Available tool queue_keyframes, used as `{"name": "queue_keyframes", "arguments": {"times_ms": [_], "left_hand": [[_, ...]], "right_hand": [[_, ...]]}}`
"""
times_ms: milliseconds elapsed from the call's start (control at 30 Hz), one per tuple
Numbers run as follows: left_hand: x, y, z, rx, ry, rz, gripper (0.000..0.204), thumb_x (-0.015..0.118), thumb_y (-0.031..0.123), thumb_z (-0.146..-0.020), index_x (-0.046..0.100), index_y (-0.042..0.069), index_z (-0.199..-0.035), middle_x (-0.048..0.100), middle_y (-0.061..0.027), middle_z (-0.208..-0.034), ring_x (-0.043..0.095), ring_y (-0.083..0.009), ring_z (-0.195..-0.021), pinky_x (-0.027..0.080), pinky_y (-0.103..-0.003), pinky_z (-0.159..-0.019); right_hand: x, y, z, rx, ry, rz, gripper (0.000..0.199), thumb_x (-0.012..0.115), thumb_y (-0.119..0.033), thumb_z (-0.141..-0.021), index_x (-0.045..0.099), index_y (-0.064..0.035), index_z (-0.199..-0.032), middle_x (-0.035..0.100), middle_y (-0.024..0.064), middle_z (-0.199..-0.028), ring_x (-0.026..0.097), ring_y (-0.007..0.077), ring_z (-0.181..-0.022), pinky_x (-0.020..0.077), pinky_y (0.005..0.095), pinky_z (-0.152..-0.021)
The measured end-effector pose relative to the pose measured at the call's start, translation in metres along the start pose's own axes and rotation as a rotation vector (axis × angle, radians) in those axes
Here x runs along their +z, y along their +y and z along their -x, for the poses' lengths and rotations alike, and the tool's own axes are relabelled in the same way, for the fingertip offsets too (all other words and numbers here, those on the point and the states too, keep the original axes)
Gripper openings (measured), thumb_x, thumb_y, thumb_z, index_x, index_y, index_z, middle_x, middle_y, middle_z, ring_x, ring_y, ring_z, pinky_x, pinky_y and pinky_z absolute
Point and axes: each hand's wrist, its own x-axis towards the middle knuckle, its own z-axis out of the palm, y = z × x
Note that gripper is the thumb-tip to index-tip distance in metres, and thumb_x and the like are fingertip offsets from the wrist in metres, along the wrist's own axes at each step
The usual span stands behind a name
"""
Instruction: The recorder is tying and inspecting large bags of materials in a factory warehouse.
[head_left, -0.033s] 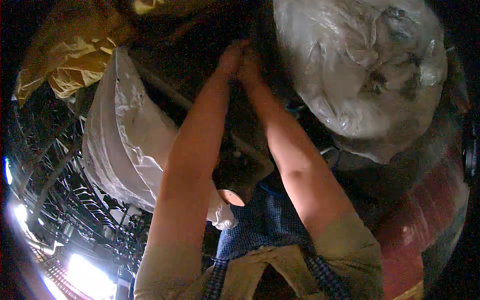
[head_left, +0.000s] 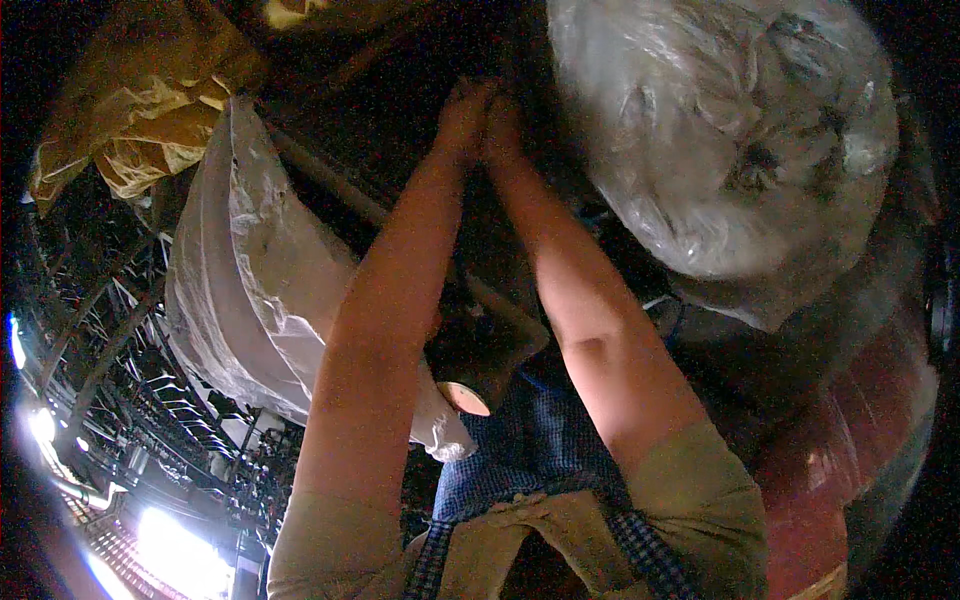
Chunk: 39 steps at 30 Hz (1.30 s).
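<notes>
Both my arms reach straight ahead into deep shadow, where my left hand [head_left: 462, 122] and my right hand [head_left: 502, 128] sit side by side, nearly touching. Their fingers look curled closed in the dark; whatever they grip, if anything, is too dim to make out. Right of my hands bulges a big clear plastic bag [head_left: 690, 190], wrinkled and shiny. A white plastic sheet or sack [head_left: 240, 270] lies to the left, partly behind my left forearm. Its twisted end [head_left: 448, 437] emerges beside a round, pale-faced end of some object [head_left: 465, 398] near my apron [head_left: 535, 435].
Yellowish crumpled wrapping [head_left: 155, 135] is at the far left. Below it stand dark racks with many thin metal parts [head_left: 150, 340]. A bright light patch [head_left: 180, 555] shows at the lower left. Reddish plastic-covered material [head_left: 820, 460] lies to the right. A bar [head_left: 330, 175] slants behind the white sheet.
My hands and forearms have shifted very slightly, and the wrinkles in the clear plastic bag have changed a little. My hands stay together in the shadow.
</notes>
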Motion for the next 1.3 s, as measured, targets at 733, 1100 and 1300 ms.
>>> {"name": "queue_keyframes", "arguments": {"times_ms": [733,1100,1300], "left_hand": [[-0.003,0.014,0.046,0.224,-0.007,-0.212,0.064,0.058,0.044,-0.093,0.045,0.005,-0.142,0.044,-0.0149,-0.147,0.046,-0.0308,-0.132,0.038,-0.042,-0.108],[0.001,-0.02,0.039,0.194,-0.229,0.554,0.062,0.055,0.04,-0.094,0.042,0.008,-0.145,0.046,-0.0111,-0.145,0.046,-0.0315,-0.131,0.036,-0.042,-0.111],[-0.005,-0.045,0.003,0.06,-0.174,0.769,0.059,0.045,0.045,-0.099,0.041,0.008,-0.145,0.05,-0.0119,-0.14,0.05,-0.0303,-0.126,0.043,-0.044,-0.105]], "right_hand": [[0.001,0.022,-0.018,-0.103,-0.395,-0.657,0.042,0.04,-0.033,-0.103,0.054,-0.0034,-0.129,0.059,0.0136,-0.128,0.058,0.0289,-0.111,0.0494,0.0404,-0.095],[0.012,-0.068,0.047,0.0,-0.665,-1.489,0.06,0.047,-0.038,-0.1,0.033,-0.0013,-0.145,0.043,0.024,-0.142,0.049,0.0433,-0.124,0.0417,0.0577,-0.107],[0.044,-0.052,0.038,-0.4,-0.368,-0.51,0.06,0.045,-0.048,-0.1,0.041,-0.0052,-0.142,0.049,0.0186,-0.137,0.053,0.0382,-0.121,0.0461,0.0534,-0.102]]}}
